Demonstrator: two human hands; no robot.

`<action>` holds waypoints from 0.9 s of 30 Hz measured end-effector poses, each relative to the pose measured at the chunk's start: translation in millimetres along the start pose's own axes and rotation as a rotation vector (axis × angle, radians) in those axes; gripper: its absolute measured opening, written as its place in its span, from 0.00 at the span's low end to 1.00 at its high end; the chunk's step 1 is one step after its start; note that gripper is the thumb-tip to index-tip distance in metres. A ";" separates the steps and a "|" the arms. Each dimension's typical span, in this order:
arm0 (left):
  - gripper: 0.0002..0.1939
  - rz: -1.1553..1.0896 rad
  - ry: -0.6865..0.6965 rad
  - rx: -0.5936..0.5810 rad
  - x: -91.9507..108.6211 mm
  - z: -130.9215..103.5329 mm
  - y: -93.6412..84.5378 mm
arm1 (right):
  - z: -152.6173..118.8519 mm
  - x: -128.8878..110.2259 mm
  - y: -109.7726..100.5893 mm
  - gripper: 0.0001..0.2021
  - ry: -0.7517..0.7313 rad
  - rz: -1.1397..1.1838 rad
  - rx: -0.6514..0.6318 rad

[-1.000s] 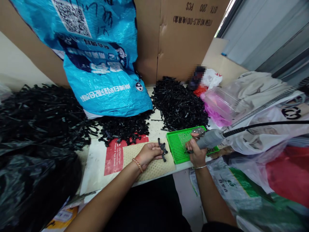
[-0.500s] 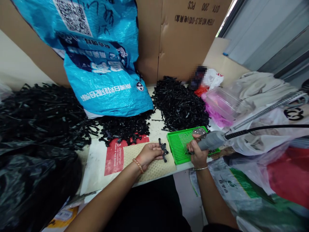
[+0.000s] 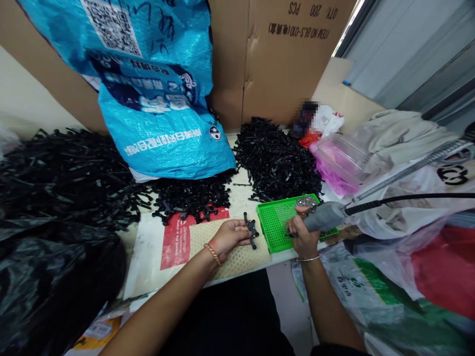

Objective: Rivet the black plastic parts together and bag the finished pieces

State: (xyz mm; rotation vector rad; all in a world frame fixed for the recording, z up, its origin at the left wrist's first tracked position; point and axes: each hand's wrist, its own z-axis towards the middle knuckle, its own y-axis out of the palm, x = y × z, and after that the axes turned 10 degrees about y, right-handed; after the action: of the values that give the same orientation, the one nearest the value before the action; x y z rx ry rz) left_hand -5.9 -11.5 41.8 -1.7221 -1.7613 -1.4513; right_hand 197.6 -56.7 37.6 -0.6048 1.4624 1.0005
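Observation:
My left hand pinches a small black plastic bracket with knobbed arm ends, just above a tan honeycomb-patterned mat. In my right hand is a grey electric screwdriver with a black cable, its front end over a green perforated tray. Small metal screws lie heaped at the tray's far corner, and others stand in rows of its holes. The screwdriver's tip is hidden by my fingers.
Black plastic parts are piled at the left, centre and back right. A blue woven sack leans behind the centre pile, before a cardboard box. A black bag sits left; plastic bags crowd the right.

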 end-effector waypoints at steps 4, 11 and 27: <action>0.16 0.008 0.007 -0.019 -1.3 0.8 -1.0 | -1.4 4.4 -1.3 0.12 -0.004 -0.006 -0.025; 0.14 -0.005 0.016 0.005 -4.3 2.7 0.0 | -2.0 -16.3 9.4 0.14 -0.033 0.088 0.010; 0.16 -0.055 0.059 -0.050 -10.0 8.3 -3.1 | -9.9 -17.2 105.0 0.14 0.155 0.233 -0.155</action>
State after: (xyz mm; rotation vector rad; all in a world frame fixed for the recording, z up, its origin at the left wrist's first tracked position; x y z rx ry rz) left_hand -2.5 -10.2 28.9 -1.6497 -1.7693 -1.5649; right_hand 107.3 -16.3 78.0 -0.6449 1.6286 1.2807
